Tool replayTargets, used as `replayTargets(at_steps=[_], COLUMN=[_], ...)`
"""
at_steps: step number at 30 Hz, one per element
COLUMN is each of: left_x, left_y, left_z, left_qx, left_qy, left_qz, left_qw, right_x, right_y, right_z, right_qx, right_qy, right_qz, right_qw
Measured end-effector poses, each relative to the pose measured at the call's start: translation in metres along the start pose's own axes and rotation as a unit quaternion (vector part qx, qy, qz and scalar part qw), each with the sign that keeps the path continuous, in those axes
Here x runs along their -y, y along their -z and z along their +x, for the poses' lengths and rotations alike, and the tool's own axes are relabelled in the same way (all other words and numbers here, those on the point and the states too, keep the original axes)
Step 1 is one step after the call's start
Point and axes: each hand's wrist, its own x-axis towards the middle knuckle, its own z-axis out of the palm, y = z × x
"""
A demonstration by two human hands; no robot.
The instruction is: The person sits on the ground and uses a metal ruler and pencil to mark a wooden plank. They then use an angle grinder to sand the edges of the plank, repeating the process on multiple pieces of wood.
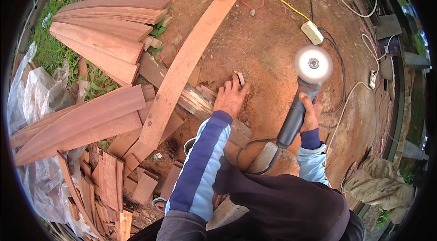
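Observation:
My right hand [310,112] is wrapped round the dark body of an angle grinder [291,120], its thumb along the upper side. The round pale disc [313,64] at its far end looks smeared, as if spinning. My left hand [231,99] is low over the dirt, with a small wood offcut [241,78] between thumb and index finger. Just left of that hand, a long curved plank [189,54] lies across a weathered beam [193,100]. The grinder's cord loops back from its handle near my lap.
Stacked reddish boards [104,18] lie at the far left, with more boards [86,122] and offcuts [109,182] nearer. Clear plastic sheeting [41,91] lies beside them. A power strip [312,33] and cables rest on the ground at the right. A crumpled cloth [380,184] is at the near right.

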Motion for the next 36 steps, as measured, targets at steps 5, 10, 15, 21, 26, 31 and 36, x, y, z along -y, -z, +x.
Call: replayTargets(at_steps=[5,10,15,21,26,31,36], left_x=[0.003,0.002,0.061,0.097,0.072,-0.01,-0.069], left_y=[0.001,0.063,0.164,0.281,0.314,0.263,0.134], left_z=[-0.007,-0.036,-0.163,-0.349,-0.529,-0.617,-0.709], left_qx=[-0.023,-0.171,-0.123,0.005,-0.078,-0.201,-0.212], left_qy=[-0.009,-0.055,-0.05,0.092,0.334,0.55,0.655], left_qz=[-0.028,-0.031,0.061,0.208,0.288,0.312,0.289], left_qw=[0.999,0.983,0.989,0.974,0.894,0.748,0.666], right_x=[0.003,-0.005,-0.015,-0.033,-0.047,-0.037,-0.023], right_y=[-0.006,0.004,-0.012,0.0,-0.008,-0.022,-0.026], right_z=[-0.006,0.004,0.008,0.011,0.016,0.013,0.018], right_qx=[0.015,0.021,0.023,0.048,0.112,0.11,0.094], right_qy=[-0.015,-0.004,0.016,-0.005,-0.067,-0.07,-0.047], right_qz=[0.011,0.017,0.014,-0.004,-0.002,-0.03,-0.087], right_qw=[1.0,1.0,1.0,0.999,0.991,0.991,0.991])
